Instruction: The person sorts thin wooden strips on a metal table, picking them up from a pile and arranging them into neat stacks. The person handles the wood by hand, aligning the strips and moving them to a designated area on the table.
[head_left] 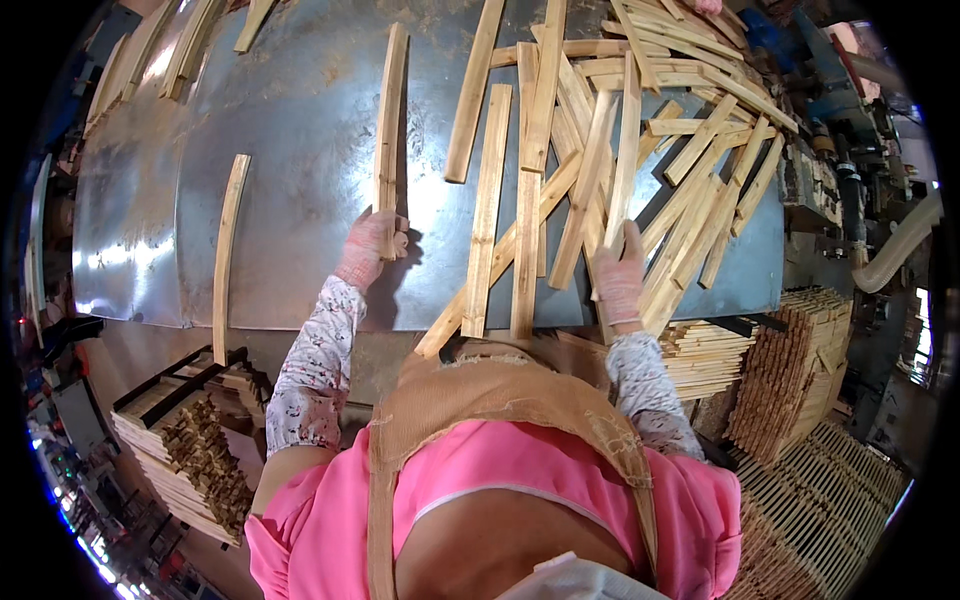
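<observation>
My left hand, in a pinkish work glove, is closed round the near end of a wooden strip. That strip points away from me over the metal tabletop. On the right, my gloved right hand grips the near end of another wooden slat, at the edge of a loose heap of slats. Between my hands several separate strips lie lengthwise, among them a pale slat. Floral sleeves cover both my forearms.
A lone strip lies at the left, its near end over the table edge. Stacked slats stand below left and at the right. Slatted wood layers lie lower right. Machinery and a hose stand beyond the right edge.
</observation>
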